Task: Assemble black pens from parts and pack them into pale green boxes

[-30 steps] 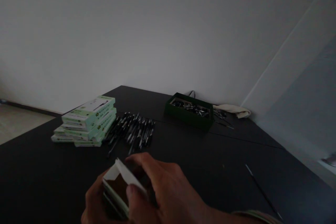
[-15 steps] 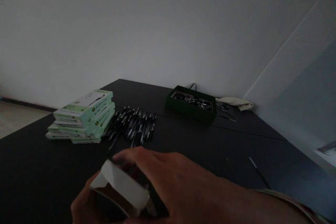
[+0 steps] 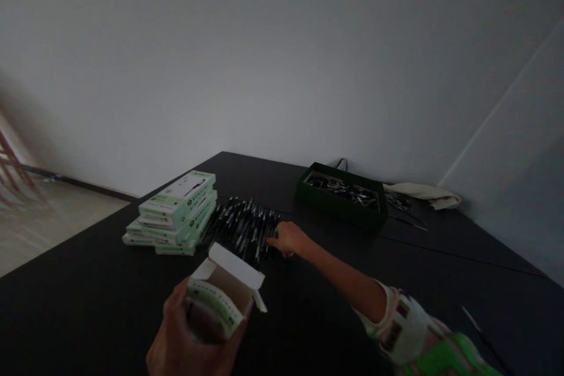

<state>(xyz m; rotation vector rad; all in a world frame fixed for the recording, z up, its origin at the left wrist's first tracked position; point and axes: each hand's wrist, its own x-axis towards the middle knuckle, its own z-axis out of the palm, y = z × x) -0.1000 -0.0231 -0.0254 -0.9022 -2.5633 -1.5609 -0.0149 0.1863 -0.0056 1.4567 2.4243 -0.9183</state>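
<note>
My left hand [image 3: 189, 335] is wrapped around a small white and green cardboard box [image 3: 215, 299]. Its top flaps stand open and face up toward the camera. My right hand [image 3: 288, 239] is at the right edge of a pile of black pens [image 3: 242, 224], its fingers curled down against the outermost pens. Whatever is between those fingertips is hidden. Just left of the pens is a stack of closed white and green pen boxes [image 3: 178, 211], with a pen pictured on the top one.
A dark green box [image 3: 341, 208] holding many loose pens stands toward the back. Behind its right end are more pens [image 3: 399, 202] and a pale cloth [image 3: 425, 192]. One pen [image 3: 484, 338] lies alone at the front right of the black table [image 3: 432, 270]. A wall rises behind.
My right hand has left the box and reached forward to the pens. The left hand alone now holds the box, its opening turned more into view. The camera view has shifted left.
</note>
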